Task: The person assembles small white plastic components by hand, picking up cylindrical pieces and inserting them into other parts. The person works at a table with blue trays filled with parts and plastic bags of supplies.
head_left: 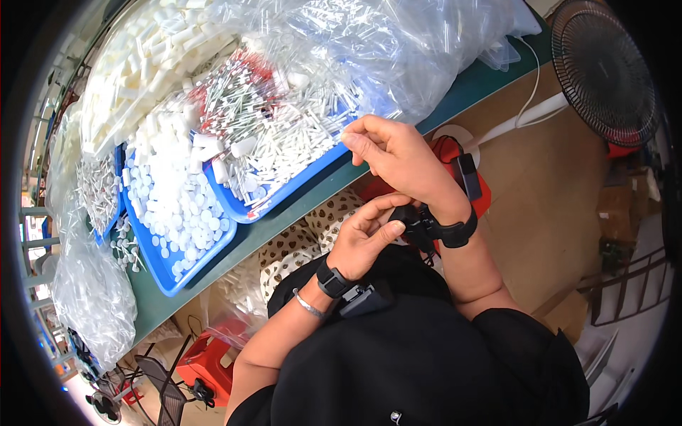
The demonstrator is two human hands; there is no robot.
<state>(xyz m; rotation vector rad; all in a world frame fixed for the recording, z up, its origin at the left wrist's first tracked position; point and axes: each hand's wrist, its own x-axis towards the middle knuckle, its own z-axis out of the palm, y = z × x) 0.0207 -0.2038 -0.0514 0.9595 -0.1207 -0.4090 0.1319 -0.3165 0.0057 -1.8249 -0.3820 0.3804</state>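
Observation:
My right hand (392, 156) is over the front edge of a blue tray (280, 192), its fingers curled and thumb meeting the forefinger. Whatever is in that pinch, if anything, is too small to make out. Just below, my left hand (366, 238) closes thumb and fingers around the edge of a black device (410, 217) strapped at my right wrist. White plastic pins (295, 145) fill the near part of the tray. Behind them is a heap of thin pins with red ends (238, 89).
A second blue tray (170, 284) holds small white caps (188, 220). White cylinders (153, 53) are piled behind, with clear plastic bags (419, 50) on the green table (160, 312). A fan (604, 71) stands at right; a red stool (206, 366) is at lower left.

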